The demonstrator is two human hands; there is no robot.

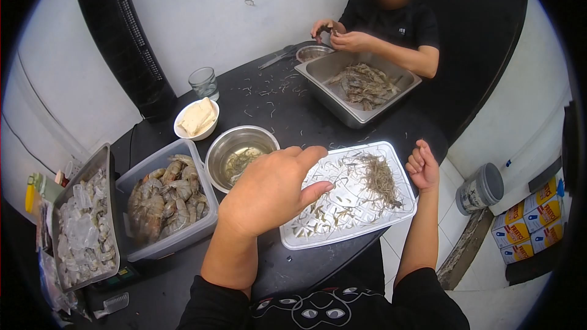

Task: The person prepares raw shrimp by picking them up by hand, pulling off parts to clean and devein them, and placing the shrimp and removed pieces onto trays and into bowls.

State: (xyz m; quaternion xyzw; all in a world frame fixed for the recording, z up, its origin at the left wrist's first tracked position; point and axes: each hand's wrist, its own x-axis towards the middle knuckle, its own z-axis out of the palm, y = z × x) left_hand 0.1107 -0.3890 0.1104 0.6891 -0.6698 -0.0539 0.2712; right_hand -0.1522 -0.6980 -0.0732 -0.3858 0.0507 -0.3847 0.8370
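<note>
My left hand (269,189) hovers over the left end of a white tray (293,245), thumb and forefinger apart, with nothing visible between them. Thin shrimp legs and feelers (382,180) lie in the tray, heaped at its right. Beside the tray's right edge is my right hand (423,167), its fingers curled in; whether they hold anything is hidden. A steel bowl (243,130) with liquid and scraps stands behind my left hand. Left of it, a clear plastic tub (206,174) holds whole shrimp (165,198).
A tilted bin of ice and shrimp (85,232) stands far left. Behind are a white bowl with a cloth (197,117) and a glass (204,82). Across the table, a person (391,30) handles something dark above a deep steel pan of shrimp (351,117). A brush (112,305) lies front left.
</note>
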